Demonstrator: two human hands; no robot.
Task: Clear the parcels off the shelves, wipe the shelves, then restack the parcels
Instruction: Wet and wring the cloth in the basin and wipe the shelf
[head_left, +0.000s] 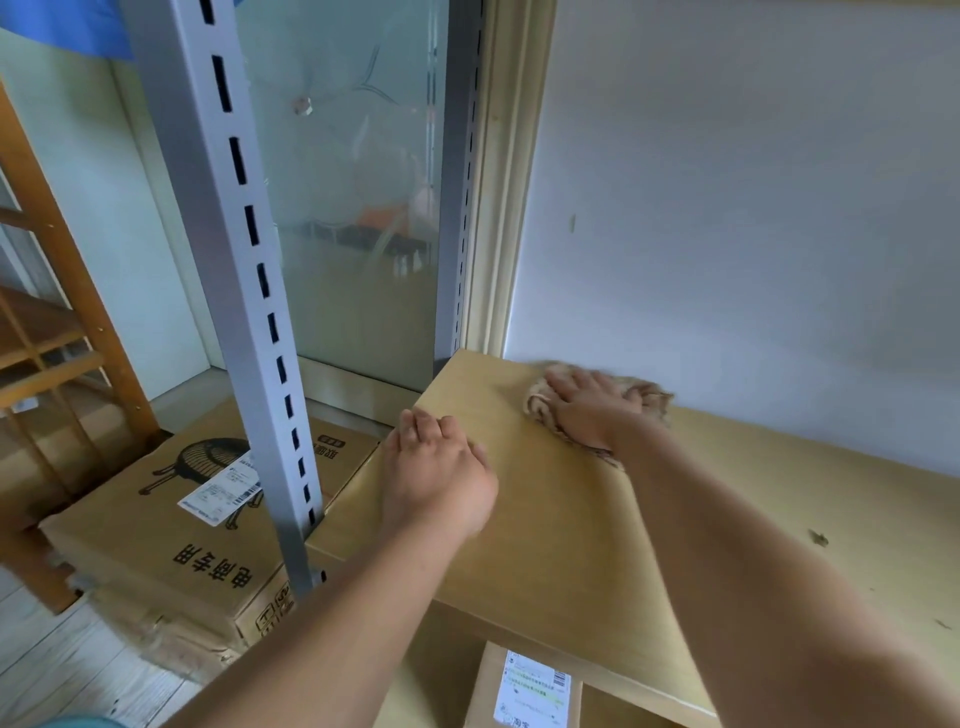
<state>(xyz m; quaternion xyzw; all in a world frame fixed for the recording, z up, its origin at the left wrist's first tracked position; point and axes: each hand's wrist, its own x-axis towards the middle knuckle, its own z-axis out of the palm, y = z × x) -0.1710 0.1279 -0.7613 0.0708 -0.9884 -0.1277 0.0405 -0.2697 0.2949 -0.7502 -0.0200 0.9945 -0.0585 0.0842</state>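
Two bare forearms rise from bottom of frame. Parcel (524, 691) with white label sits bottom centre, on level under wooden shelf (550, 525). Left hand (439, 475) at frame centre, palm down on shelf's left edge — fingers loosely curled, grasping nothing. Right hand (592, 408) farther back, right of centre, fingers spread flat, pressing brown cloth (649, 397) onto shelf near white wall (753, 208). Large printed box (171, 525) on floor, lower left, behind grey slotted upright (244, 260).
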